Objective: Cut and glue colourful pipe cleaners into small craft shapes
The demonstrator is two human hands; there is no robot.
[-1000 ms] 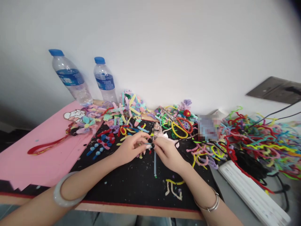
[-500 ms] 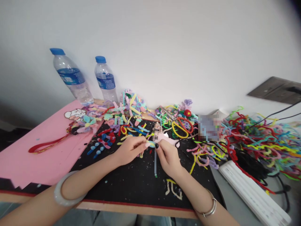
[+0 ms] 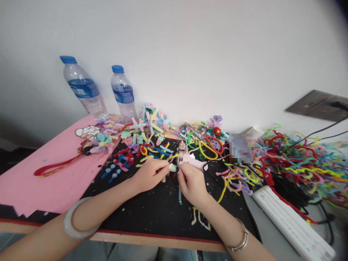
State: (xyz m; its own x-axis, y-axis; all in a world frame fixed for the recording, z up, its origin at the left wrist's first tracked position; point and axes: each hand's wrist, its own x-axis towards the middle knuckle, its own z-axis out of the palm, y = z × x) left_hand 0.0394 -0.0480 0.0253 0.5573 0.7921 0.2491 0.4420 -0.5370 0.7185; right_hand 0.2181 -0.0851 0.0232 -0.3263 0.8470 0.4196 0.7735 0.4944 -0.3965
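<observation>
My left hand [image 3: 152, 174] pinches one end of a small pale blue and yellow fuzzy piece [image 3: 173, 168] over the black mat [image 3: 146, 217]. The fingertips of my right hand [image 3: 192, 183] close on its other end, so the two hands nearly touch. Just behind them lies a pink glue gun [image 3: 190, 159]. A thin bluish stick [image 3: 179, 195] lies below the fingers. Partly behind my right forearm are bent cream and yellow stems [image 3: 201, 219]. Short blue and red pieces [image 3: 119, 163] lie left of my hands.
Two water bottles [image 3: 123, 95] stand by the wall. Pink paper [image 3: 54, 174] lies left. Orange and yellow scissors handles [image 3: 208, 149] sit behind the glue gun. A tangle of colored stems [image 3: 307, 159] and a white power strip [image 3: 292, 221] are at right.
My right hand has shifted slightly left, closer to my left fingertips, and its forearm covers more of the yellow stem. The small piece between my hands is more hidden.
</observation>
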